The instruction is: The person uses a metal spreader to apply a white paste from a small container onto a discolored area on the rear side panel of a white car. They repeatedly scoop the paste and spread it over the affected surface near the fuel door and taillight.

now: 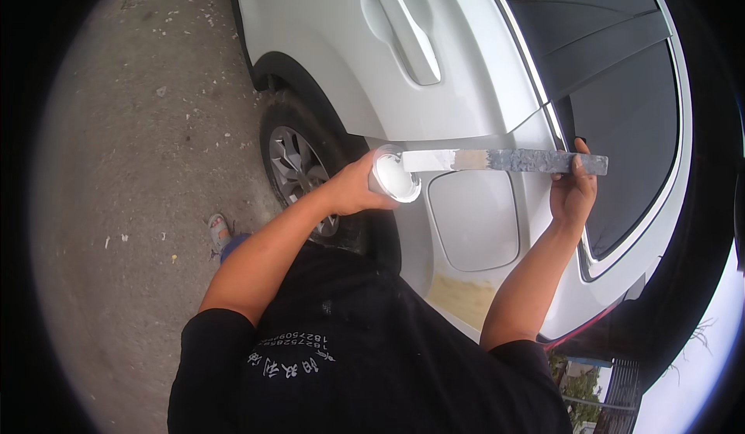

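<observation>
My left hand is wrapped round a clear plastic cup with white paint-like liquid inside. Between the thumb and fingers of my right hand is a long flat stirring stick, held at its grey far-right end. Its other end is coated white and reaches the cup's mouth; whether it touches the liquid I cannot tell. Grey, crusted coating covers the half nearer my right hand, with a tan band before the white part. Both hands are in front of the white car's rear side panel.
Close behind the cup are the car's fuel flap, rear door handle and rear wheel. A yellowish sanded-looking patch marks the panel below the flap. Dark side glass lies beyond my right hand. Rough, littered ground stretches away to the left.
</observation>
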A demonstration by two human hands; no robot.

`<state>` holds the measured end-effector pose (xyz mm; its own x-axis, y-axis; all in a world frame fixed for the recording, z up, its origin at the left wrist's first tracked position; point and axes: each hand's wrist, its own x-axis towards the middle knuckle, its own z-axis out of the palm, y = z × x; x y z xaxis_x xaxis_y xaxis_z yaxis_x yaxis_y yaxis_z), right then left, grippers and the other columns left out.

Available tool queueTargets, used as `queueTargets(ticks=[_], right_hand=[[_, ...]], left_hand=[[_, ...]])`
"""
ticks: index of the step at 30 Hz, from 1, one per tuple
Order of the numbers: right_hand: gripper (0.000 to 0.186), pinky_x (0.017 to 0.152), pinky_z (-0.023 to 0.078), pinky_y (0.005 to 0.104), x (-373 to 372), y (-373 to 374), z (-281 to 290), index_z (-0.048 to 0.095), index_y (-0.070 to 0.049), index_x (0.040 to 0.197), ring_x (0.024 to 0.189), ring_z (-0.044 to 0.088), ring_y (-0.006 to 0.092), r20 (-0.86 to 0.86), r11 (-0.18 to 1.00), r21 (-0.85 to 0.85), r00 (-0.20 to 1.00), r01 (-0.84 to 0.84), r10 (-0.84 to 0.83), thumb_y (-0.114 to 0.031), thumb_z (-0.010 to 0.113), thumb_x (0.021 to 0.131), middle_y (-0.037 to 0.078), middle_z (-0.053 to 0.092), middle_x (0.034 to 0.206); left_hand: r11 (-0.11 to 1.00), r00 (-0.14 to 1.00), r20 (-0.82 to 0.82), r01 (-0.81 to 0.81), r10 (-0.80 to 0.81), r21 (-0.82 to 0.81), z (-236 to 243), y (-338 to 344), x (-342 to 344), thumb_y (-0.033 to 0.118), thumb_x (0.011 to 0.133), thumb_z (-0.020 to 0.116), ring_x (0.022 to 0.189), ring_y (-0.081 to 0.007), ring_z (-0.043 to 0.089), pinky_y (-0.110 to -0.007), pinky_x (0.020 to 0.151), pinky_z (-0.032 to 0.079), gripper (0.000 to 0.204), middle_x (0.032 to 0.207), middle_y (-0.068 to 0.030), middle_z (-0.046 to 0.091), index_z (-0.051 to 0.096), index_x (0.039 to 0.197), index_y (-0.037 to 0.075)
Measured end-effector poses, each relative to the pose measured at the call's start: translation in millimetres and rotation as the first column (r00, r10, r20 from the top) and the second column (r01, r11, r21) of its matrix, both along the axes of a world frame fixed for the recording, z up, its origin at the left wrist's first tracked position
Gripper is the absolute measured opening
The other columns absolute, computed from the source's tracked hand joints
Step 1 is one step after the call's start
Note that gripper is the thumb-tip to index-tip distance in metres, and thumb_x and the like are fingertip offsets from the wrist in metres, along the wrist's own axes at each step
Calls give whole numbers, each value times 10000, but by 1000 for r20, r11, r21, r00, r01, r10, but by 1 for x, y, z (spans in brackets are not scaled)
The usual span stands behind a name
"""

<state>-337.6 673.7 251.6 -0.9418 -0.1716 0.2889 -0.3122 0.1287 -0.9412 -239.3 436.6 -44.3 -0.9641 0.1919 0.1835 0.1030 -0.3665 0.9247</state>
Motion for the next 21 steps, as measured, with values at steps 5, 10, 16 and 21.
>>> queueTargets(ticks=[5,10,16,21], right_hand=[[345,590,463,263,-1,2,0,513,35,1241,720,617,175,2,1000,14,1000,5,-5,-47,550,908,184,666,900],[342,585,465,260,1,1,0,512,37,1239,712,613,171,-2,1000,16,1000,9,-9,-47,548,909,184,667,904],[342,591,466,263,3,0,-1,514,37,1239,708,608,170,-1,999,27,999,33,-33,-54,546,911,168,664,891],[342,597,464,266,4,1,-1,518,36,1239,710,606,173,8,1000,6,1000,7,-7,-52,547,909,164,661,888]], left_hand=[[999,1000,-10,-29,29,19,-1,0,-1,218,639,815,1145,-250,541,-350,991,412,828,1216,-141,570,420,1339,19],[1000,1000,-5,-9,9,21,1,-1,1,152,649,811,1155,-205,516,-338,1007,393,821,1235,-95,549,402,1352,38],[1000,1000,8,11,-12,12,4,-4,4,132,659,813,1181,-187,492,-335,1027,374,840,1260,-78,530,380,1373,42],[1000,1000,5,-3,3,3,5,-4,6,166,662,816,1179,-207,507,-339,1017,383,844,1253,-96,542,381,1375,42]])
